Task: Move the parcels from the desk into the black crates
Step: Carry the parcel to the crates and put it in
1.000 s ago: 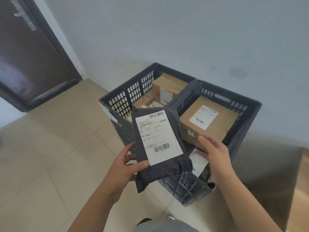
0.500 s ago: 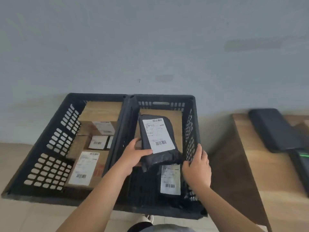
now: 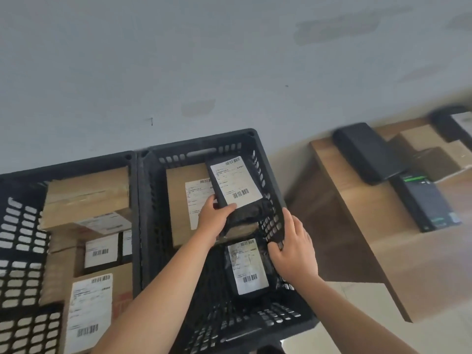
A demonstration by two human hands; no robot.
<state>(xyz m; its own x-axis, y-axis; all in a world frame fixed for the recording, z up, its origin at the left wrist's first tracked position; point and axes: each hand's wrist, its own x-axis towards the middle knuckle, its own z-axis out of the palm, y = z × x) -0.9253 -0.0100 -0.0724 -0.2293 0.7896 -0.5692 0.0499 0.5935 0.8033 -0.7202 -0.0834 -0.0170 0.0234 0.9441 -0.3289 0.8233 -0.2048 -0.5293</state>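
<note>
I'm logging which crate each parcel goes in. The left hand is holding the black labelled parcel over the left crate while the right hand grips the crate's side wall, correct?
Not quite. In the head view the left hand holds the black labelled parcel over the right crate, not the left crate. The right hand does grip the right crate's side wall.

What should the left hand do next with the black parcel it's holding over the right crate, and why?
Probably lower the black parcel and let go. The left hand already holds it inside the right crate, just above the cardboard box, while the right hand grips the crate's side wall. It looks as if it would come to rest on the box, behind the other black parcel.
</note>
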